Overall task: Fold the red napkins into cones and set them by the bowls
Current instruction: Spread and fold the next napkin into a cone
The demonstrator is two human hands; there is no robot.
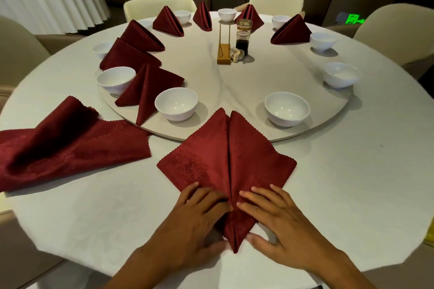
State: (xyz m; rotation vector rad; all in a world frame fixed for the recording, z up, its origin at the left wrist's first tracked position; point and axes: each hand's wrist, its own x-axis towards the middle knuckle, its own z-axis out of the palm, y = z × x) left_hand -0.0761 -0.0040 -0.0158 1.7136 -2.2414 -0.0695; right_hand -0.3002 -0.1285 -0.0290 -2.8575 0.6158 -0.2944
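white bowls [176, 103] hold nothing; both hands [277, 220] press folded napkin [226, 159].

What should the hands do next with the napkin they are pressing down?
Probably lift the napkin and curl it into a cone. Both side flaps already meet at the middle crease, with the left hand and right hand flat on them. The nearest bowl on the right has no cone beside it yet.
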